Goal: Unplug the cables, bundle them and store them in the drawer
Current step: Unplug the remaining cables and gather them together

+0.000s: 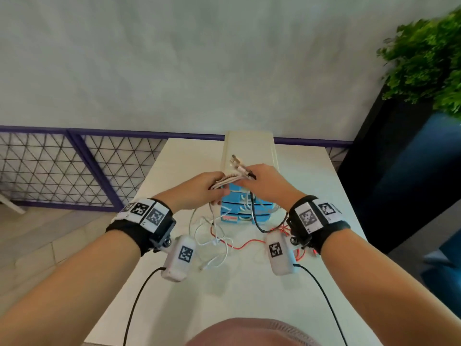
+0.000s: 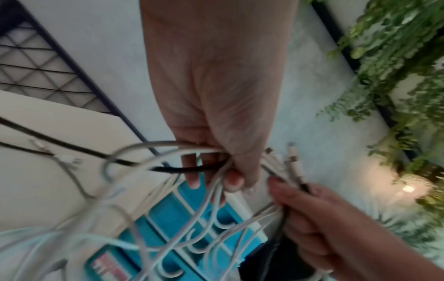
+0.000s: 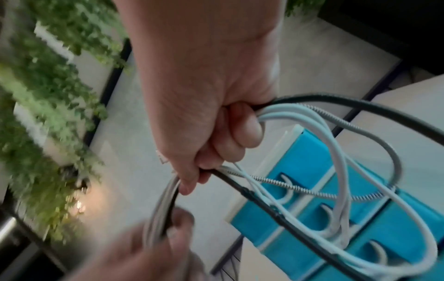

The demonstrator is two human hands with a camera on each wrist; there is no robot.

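Above the blue drawer unit [image 1: 245, 208], the left hand [image 1: 199, 188] and right hand [image 1: 268, 182] each gripped the gathered cables [image 1: 230, 179], whose light, limp, slippery strands trailed down, likely best held near the plug ends.

Grey wall [image 1: 199, 58], white table [image 1: 249, 290], greenery [image 1: 429, 56]

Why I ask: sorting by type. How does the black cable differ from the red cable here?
The black cable is thick and runs up into the right hand; the red cable is thin, and its visible stretch lies on the table. Both trail past the blue drawer unit.
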